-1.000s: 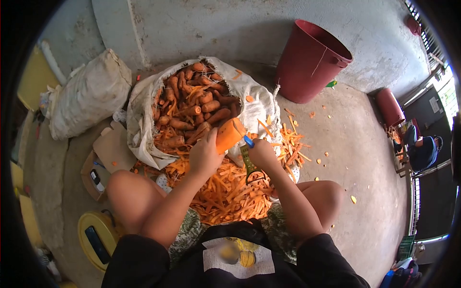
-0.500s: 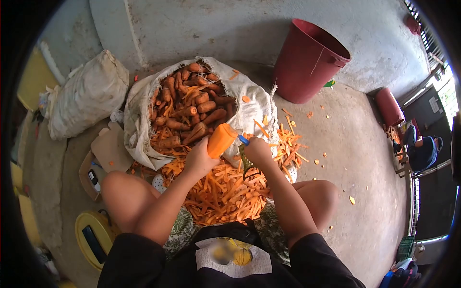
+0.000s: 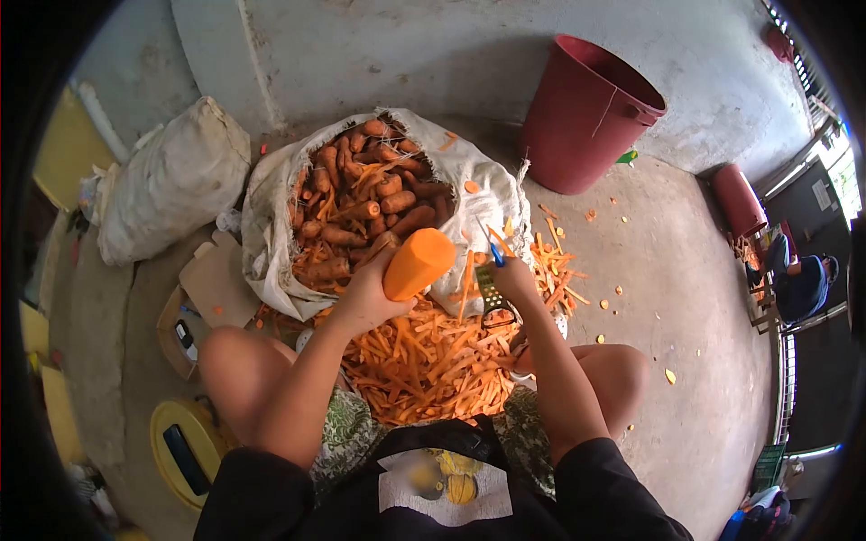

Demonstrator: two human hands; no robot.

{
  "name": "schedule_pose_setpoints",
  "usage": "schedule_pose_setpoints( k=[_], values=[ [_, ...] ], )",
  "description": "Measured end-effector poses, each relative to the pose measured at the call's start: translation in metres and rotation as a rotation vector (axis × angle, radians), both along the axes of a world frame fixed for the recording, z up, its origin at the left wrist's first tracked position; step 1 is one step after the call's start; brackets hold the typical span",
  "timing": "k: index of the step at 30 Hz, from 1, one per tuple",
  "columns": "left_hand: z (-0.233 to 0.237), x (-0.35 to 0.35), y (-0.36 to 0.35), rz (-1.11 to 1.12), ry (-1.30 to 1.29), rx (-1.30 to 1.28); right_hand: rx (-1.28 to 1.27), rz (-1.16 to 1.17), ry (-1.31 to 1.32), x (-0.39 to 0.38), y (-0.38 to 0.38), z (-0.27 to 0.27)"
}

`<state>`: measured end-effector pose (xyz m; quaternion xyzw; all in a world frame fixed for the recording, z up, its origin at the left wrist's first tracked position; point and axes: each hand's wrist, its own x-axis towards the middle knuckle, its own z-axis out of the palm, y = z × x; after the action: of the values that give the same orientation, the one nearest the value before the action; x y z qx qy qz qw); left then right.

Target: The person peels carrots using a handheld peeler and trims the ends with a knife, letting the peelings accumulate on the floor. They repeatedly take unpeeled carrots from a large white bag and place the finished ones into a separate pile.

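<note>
Left grip (image 3: 361, 299) clasps a peeled carrot (image 3: 417, 263), right grip (image 3: 516, 279) pinches a peeler (image 3: 492, 296) just apart, sack rim (image 3: 492, 191) close behind.

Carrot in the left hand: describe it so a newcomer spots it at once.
Start at the open white sack full of carrots on the floor. Just in front of its mouth, the left hand holds up one carrot. It is smooth, bright orange and thick, unlike the dull, brownish ones in the sack.
</note>
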<state>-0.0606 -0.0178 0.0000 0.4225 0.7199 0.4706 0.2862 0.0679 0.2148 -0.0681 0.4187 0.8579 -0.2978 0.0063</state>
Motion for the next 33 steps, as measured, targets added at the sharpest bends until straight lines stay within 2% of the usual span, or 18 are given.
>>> schedule_pose_setpoints(
  k=[2,5,6,9,16,17,19,20,22,24,26,28,29,30,31,32,33],
  values=[
    [0.001,0.004,0.0,0.038,0.074,-0.018,0.022,0.019,0.142,-0.005,-0.018,0.037],
    [-0.004,0.007,0.003,0.104,0.185,0.019,0.035,0.083,0.134,0.0,-0.044,0.088],
    [-0.005,0.008,0.004,0.128,0.245,0.033,0.038,0.083,0.133,0.002,-0.048,0.087],
    [-0.002,0.01,0.005,0.154,0.321,0.043,0.105,0.314,0.089,0.01,-0.067,0.093],
    [0.008,0.019,0.002,0.134,0.421,-0.065,0.187,0.309,0.001,0.011,-0.076,0.089],
    [0.007,0.019,0.002,0.134,0.42,-0.065,0.187,0.309,0.0,0.01,-0.072,0.083],
    [0.004,0.021,0.003,0.11,0.54,-0.032,0.131,0.106,0.044,0.008,-0.049,0.05],
    [0.009,0.027,0.003,0.108,0.539,-0.031,-0.06,0.092,0.031,0.011,-0.024,0.029],
    [0.023,0.041,0.002,-0.031,0.567,0.112,-0.039,-0.057,-0.076,0.017,-0.007,0.015],
    [0.024,0.043,0.0,-0.048,0.582,0.106,-0.02,-0.026,-0.06,0.011,-0.006,0.002],
    [0.022,0.044,0.0,0.027,0.523,0.112,0.004,0.009,-0.056,0.007,-0.009,-0.008],
    [0.016,0.045,0.004,0.087,0.437,0.14,-0.054,0.184,0.109,0.003,-0.02,-0.026],
    [0.013,0.044,0.007,0.138,0.358,0.167,-0.11,0.268,0.21,-0.004,0.005,-0.116],
    [0.01,0.045,0.01,0.14,0.36,0.166,-0.103,0.351,0.104,-0.008,-0.012,-0.103],
    [0.006,0.047,0.015,0.162,0.205,0.298,-0.356,0.152,-0.046,-0.013,-0.046,-0.049],
    [0.002,0.047,0.018,0.182,0.048,0.428,-0.317,0.281,0.166,-0.01,-0.056,-0.069],
    [-0.001,0.046,0.02,0.184,0.048,0.428,-0.37,0.346,0.02,-0.013,-0.071,-0.05]
  ],
)
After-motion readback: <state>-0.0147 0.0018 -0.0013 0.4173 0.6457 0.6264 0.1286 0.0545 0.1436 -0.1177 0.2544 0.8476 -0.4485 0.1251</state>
